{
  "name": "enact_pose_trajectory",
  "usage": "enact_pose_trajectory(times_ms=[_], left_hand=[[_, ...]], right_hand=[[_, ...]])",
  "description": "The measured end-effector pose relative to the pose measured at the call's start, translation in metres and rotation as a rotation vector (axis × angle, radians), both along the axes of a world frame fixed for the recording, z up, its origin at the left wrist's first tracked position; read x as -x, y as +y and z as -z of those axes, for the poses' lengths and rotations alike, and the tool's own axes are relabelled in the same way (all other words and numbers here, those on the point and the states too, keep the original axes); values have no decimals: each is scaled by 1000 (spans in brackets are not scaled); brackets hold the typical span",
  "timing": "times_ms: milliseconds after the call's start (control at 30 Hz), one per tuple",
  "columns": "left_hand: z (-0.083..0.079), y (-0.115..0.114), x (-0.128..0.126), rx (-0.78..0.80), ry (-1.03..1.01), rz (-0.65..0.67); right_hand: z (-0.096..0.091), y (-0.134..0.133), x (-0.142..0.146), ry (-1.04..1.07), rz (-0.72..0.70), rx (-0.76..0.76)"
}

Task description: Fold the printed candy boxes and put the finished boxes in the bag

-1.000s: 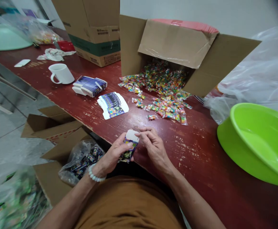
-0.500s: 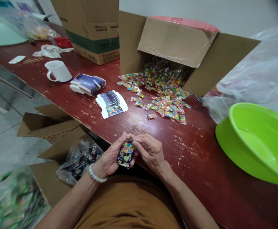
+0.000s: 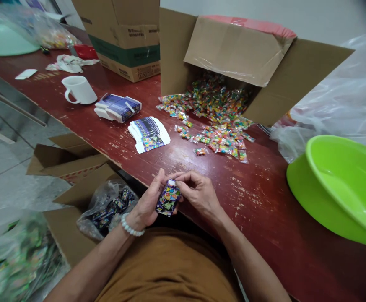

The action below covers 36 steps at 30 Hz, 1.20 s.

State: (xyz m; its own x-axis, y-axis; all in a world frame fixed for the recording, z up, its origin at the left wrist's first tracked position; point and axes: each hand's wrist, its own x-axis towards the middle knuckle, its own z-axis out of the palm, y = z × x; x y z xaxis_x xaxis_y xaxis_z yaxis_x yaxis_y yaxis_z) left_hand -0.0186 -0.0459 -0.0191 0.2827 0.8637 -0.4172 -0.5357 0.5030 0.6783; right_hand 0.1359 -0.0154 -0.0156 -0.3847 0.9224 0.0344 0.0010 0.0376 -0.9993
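Observation:
A small dark printed candy box (image 3: 168,200) with colourful pictures is held over the table's front edge. My left hand (image 3: 149,201), with a pale bead bracelet at the wrist, is wrapped round its side and back. At the box's top end, the fingers of my right hand (image 3: 198,191) pinch near a small white flap. Whether anything is inside the box cannot be seen. Beyond my hands lie a fanned stack of flat printed boxes (image 3: 149,134) and another pile of flat boxes (image 3: 117,107). Small clear packets of coloured candy (image 3: 223,140) are spread to their right.
A tipped cardboard carton (image 3: 223,50) spills candy packets onto the red table (image 3: 248,201). A green basin (image 3: 333,188) stands at right, a white mug (image 3: 79,90) at left. Below the table's left edge, an open carton (image 3: 66,230) holds a bag of dark wrapped packets (image 3: 113,209).
My right fingers have shifted at the box's top end, where a white flap now shows. The box is turned slightly. The whole view has moved a little.

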Motion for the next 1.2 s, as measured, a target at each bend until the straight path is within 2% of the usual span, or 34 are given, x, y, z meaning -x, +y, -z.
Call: enact_pose_trajectory(times_ms=[100, 167, 300, 367, 433, 500, 567, 600, 733, 800, 867, 967, 1033, 1100, 1200], left_hand=[[2, 2, 2, 27, -24, -28], [3, 3, 3, 34, -39, -41], [2, -1, 14, -38, 86, -104], [3, -3, 33, -121, 209, -190], [12, -5, 63, -195, 332, -325], [31, -8, 100, -198, 536, -485], [58, -16, 137, -88, 891, -659], [73, -22, 154, -36, 968, -700], [127, -52, 200, 135, 1187, -769], [145, -67, 213, 220, 1293, -784], [154, -77, 222, 271, 1381, -793], [151, -74, 227, 238, 1474, -802], [140, -58, 222, 139, 1513, -805], [123, -32, 206, -12, 1529, -799], [87, 17, 166, -327, 1541, -732]], right_hand=[[1, -3, -3, -105, -28, -244], [6, -6, -1, -114, -44, -296], [18, -12, 4, -15, -115, -105], [23, -14, 3, 15, -90, 28], [28, -14, -2, 13, 2, 126], [33, -12, -10, 12, 95, 162], [37, -10, -18, 0, 144, 155], [38, -11, -20, -9, 152, 148], [41, -15, -23, -41, 143, 126], [42, -17, -24, -50, 144, 127], [43, -17, -24, -56, 148, 142], [45, -16, -26, -58, 171, 167], [46, -14, -26, -57, 189, 178], [46, -12, -25, -61, 192, 194], [46, -11, -24, -55, 183, 229]])
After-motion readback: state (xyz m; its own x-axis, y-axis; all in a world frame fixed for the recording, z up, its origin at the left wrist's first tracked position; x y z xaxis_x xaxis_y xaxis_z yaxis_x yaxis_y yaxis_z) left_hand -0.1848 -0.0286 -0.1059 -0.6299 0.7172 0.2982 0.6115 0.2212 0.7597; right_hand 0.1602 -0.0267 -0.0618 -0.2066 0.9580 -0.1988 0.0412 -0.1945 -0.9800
